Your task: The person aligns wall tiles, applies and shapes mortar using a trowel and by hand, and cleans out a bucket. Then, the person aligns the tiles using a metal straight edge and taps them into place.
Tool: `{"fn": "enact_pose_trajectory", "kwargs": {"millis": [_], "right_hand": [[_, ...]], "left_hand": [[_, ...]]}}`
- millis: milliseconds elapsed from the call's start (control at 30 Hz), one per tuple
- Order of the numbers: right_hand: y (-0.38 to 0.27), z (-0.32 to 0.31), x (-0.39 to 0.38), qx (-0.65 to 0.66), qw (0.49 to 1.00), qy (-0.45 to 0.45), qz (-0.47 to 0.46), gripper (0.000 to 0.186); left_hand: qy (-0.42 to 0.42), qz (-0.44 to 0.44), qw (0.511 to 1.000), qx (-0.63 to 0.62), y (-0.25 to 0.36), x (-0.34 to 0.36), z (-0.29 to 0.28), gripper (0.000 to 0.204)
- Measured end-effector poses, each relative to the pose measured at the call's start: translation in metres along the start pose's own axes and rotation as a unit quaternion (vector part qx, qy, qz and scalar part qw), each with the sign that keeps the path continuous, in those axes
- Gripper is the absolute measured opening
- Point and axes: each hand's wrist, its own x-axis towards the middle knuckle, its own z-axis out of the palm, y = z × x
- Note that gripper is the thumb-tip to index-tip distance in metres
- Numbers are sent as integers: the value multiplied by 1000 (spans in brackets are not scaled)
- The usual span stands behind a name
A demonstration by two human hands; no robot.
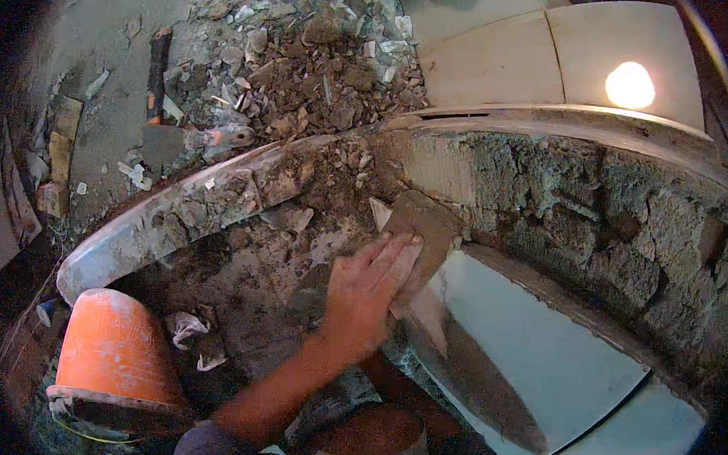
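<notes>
one hand (pixel 366 290) shows, which side we cannot tell; our fingers press flat on a trowel (pixel 422 231), centre frame, pushing mortar against the rough wall (pixel 565 206); orange bucket (pixel 115 350) lower left.

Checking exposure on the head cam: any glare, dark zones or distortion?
Head view: blown-out glare spot on the pale tile at upper right; corners fall to black vignette; fisheye bends the ledge into an arc; the hand on the trowel is evenly lit and fairly sharp.
</notes>
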Motion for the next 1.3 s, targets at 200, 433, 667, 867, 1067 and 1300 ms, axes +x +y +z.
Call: {"fn": "enact_pose_trajectory", "kwargs": {"millis": [200, 433, 667, 867, 1067, 1300], "right_hand": [[0, 3, -4, -14, 1000, -21, 7, 38], [10, 16, -10, 14, 997, 71, -10, 39], [2, 4, 1, 54, 996, 74, -16, 32], [-1, -2, 7, 60, 996, 61, -34, 31], [1, 2, -2, 26, 998, 55, -29, 29], [1, -1, -2, -28, 998, 36, -40, 33]], "left_hand": [[-83, 39, 995, -24, -16, 20, -37, 72], [-141, 95, 979, -114, -34, 54, -59, 42], [-225, 130, 961, -92, -41, 85, -74, 45], [-177, 168, 964, -105, -46, 78, -82, 38], [-62, 110, 984, -123, -57, 36, -95, 41], [58, 27, 991, -121, -37, 28, -31, 49]]}}
